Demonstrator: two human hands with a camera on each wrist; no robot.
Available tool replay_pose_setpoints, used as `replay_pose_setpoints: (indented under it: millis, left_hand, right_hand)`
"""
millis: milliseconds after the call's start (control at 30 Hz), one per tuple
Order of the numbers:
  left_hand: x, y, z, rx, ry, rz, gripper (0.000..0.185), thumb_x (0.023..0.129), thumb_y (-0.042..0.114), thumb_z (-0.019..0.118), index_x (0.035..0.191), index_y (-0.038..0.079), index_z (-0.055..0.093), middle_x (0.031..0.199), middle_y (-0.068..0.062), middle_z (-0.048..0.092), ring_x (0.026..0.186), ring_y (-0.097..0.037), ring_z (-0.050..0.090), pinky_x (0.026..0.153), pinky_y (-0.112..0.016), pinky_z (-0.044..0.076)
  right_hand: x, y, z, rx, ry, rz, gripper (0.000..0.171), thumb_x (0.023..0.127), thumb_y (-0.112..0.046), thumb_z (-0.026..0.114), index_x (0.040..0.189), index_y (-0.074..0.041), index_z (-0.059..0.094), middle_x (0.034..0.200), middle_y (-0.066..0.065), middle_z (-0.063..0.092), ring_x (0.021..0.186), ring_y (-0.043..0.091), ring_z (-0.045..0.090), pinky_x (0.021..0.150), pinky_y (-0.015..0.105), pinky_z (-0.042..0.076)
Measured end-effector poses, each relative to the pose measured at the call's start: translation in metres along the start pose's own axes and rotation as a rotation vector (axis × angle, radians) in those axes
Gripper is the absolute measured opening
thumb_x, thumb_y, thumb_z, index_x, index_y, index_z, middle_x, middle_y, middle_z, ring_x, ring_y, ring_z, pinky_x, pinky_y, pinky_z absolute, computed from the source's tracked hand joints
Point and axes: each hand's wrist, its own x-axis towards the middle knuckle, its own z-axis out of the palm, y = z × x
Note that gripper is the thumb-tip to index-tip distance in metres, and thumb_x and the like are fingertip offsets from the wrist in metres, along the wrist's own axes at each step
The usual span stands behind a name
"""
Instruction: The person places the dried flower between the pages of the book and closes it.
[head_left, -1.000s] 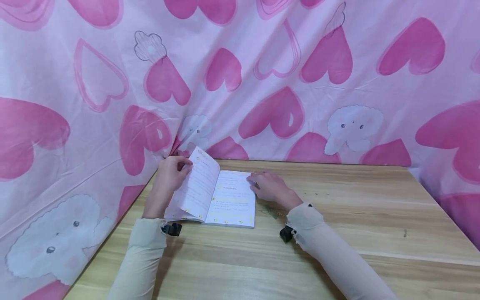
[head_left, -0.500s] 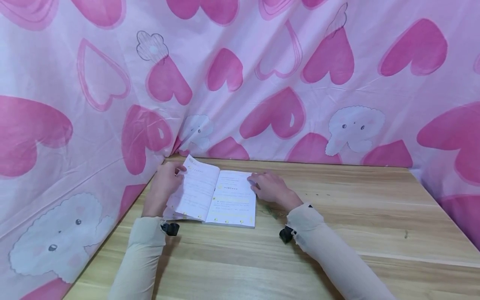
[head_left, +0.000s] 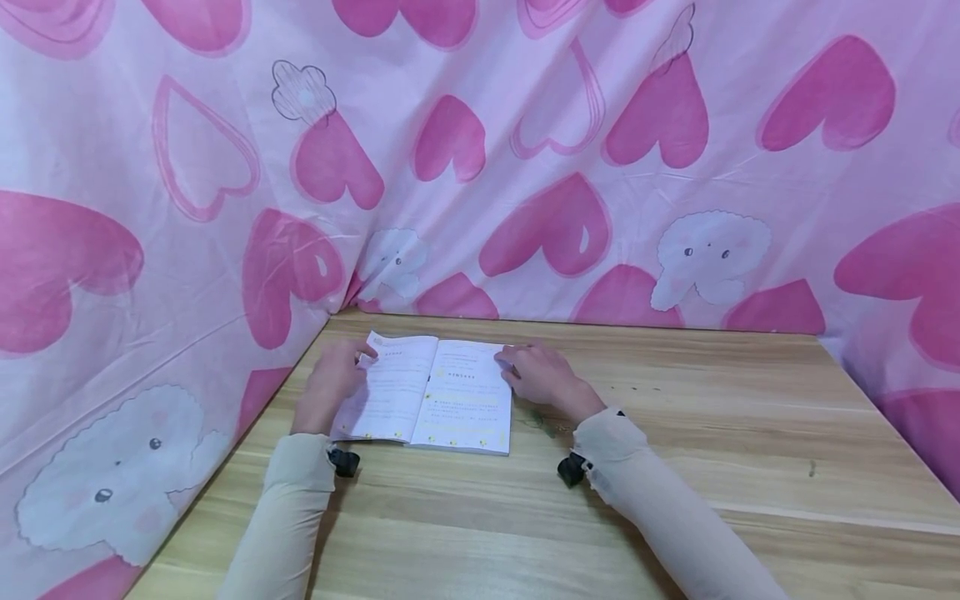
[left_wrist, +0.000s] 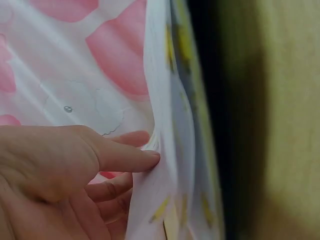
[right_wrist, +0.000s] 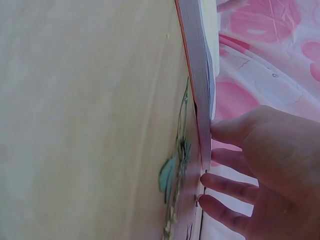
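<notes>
A thin booklet (head_left: 427, 392) lies open on the wooden table (head_left: 675, 467), close to the corner where the pink heart-print cloth (head_left: 525, 150) hangs behind and along the left; no container stands on the table. The left hand (head_left: 333, 385) rests at the booklet's 9 o'clock edge, its thumb laid on the outer margin of the left page (head_left: 390, 387); the left wrist view shows the thumb tip (left_wrist: 150, 159) pressing the paper with the other fingers loosely curled below it, pinching the page edge between them. A second ago that page stood raised and curved above the spine; half a second ago it was lower, and now it lies nearly flat against the pages beneath. At 3 o'clock the right hand (head_left: 540, 375) lies with straight, slightly spread fingers on the right page's outer edge, holding it down, just where it was before; the right wrist view shows its fingers (right_wrist: 227, 187) beside the stacked page edges (right_wrist: 197, 80), gripping nothing. A small green mark (head_left: 542, 421) sits on the wood near that wrist.
</notes>
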Motion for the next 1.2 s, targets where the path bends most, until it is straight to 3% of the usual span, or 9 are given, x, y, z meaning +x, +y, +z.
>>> replay_pose_setpoints:
  millis: [167, 333, 467, 567, 633, 733, 967, 1033, 1200]
  left_hand:
    - [0.0, 0.001, 0.008, 0.02, -0.059, -0.023, 0.053, 0.091, -0.01, 0.058, 0.138, 0.009, 0.074, 0.15, -0.029, 0.061, 0.122, -0.042, 0.059, 0.092, -0.051, 0.051]
    - [-0.002, 0.005, 0.014, 0.034, -0.086, -0.045, 0.047, 0.095, -0.004, 0.06, 0.138, 0.01, 0.074, 0.15, -0.032, 0.058, 0.128, -0.046, 0.057, 0.1, -0.059, 0.052]
    - [-0.006, 0.013, 0.015, 0.052, -0.113, -0.068, 0.038, 0.107, 0.025, 0.06, 0.139, 0.007, 0.07, 0.15, -0.035, 0.048, 0.135, -0.052, 0.049, 0.108, -0.07, 0.048]
    - [-0.007, 0.02, 0.017, 0.085, -0.126, -0.082, 0.057, 0.107, 0.051, 0.059, 0.137, 0.004, 0.067, 0.154, -0.037, 0.04, 0.139, -0.057, 0.042, 0.108, -0.074, 0.045]
    - [-0.005, 0.025, 0.021, 0.12, -0.128, -0.079, 0.066, 0.104, 0.058, 0.059, 0.137, 0.001, 0.065, 0.156, -0.037, 0.037, 0.141, -0.059, 0.039, 0.108, -0.074, 0.044]
    - [-0.001, 0.03, 0.027, 0.149, -0.107, -0.026, 0.062, 0.105, 0.051, 0.061, 0.139, -0.001, 0.063, 0.158, -0.037, 0.04, 0.144, -0.061, 0.037, 0.111, -0.074, 0.042]
    - [0.003, 0.041, 0.04, 0.053, -0.036, 0.321, 0.042, 0.106, 0.008, 0.063, 0.148, 0.01, 0.067, 0.151, -0.021, 0.064, 0.145, -0.048, 0.054, 0.121, -0.065, 0.041]
    - [0.002, 0.046, 0.043, 0.023, -0.04, 0.354, 0.041, 0.104, 0.001, 0.061, 0.143, 0.01, 0.07, 0.149, -0.02, 0.066, 0.144, -0.044, 0.057, 0.122, -0.062, 0.043]
    - [-0.002, 0.053, 0.047, 0.014, -0.051, 0.323, 0.04, 0.105, 0.004, 0.059, 0.142, 0.012, 0.071, 0.152, -0.017, 0.065, 0.145, -0.042, 0.057, 0.123, -0.058, 0.044]
  right_hand:
    - [0.001, -0.001, 0.0, -0.01, -0.001, -0.007, 0.044, 0.112, -0.026, 0.06, 0.154, -0.014, 0.062, 0.156, 0.007, 0.064, 0.147, 0.033, 0.057, 0.123, 0.055, 0.044]
    - [0.002, -0.001, 0.001, -0.011, -0.007, 0.005, 0.044, 0.112, -0.027, 0.06, 0.154, -0.015, 0.061, 0.157, 0.006, 0.063, 0.149, 0.032, 0.056, 0.126, 0.055, 0.041]
    - [0.003, -0.001, 0.002, -0.016, -0.012, 0.015, 0.044, 0.112, -0.028, 0.058, 0.155, -0.017, 0.061, 0.159, 0.005, 0.062, 0.15, 0.032, 0.054, 0.124, 0.056, 0.043]
    - [0.002, 0.0, 0.002, -0.021, -0.011, 0.02, 0.044, 0.112, -0.028, 0.058, 0.155, -0.017, 0.061, 0.159, 0.005, 0.061, 0.15, 0.033, 0.054, 0.122, 0.057, 0.045]
    - [0.002, -0.001, 0.002, -0.019, -0.012, 0.022, 0.044, 0.112, -0.028, 0.058, 0.155, -0.017, 0.061, 0.159, 0.005, 0.061, 0.15, 0.033, 0.054, 0.122, 0.057, 0.045]
    - [0.001, -0.002, 0.001, -0.016, -0.012, 0.024, 0.044, 0.112, -0.028, 0.059, 0.154, -0.017, 0.061, 0.159, 0.006, 0.061, 0.15, 0.034, 0.054, 0.122, 0.058, 0.045]
    - [0.0, -0.004, 0.002, -0.034, -0.014, 0.019, 0.043, 0.112, -0.028, 0.059, 0.154, -0.017, 0.061, 0.161, 0.008, 0.059, 0.149, 0.037, 0.054, 0.121, 0.058, 0.046]
    - [0.0, -0.004, 0.002, -0.037, -0.014, 0.021, 0.043, 0.112, -0.028, 0.058, 0.154, -0.018, 0.061, 0.162, 0.008, 0.058, 0.149, 0.037, 0.054, 0.121, 0.058, 0.046]
    - [0.0, 0.001, 0.004, -0.023, 0.024, -0.001, 0.044, 0.112, -0.027, 0.06, 0.155, -0.018, 0.06, 0.159, 0.008, 0.061, 0.139, 0.033, 0.063, 0.112, 0.054, 0.054]
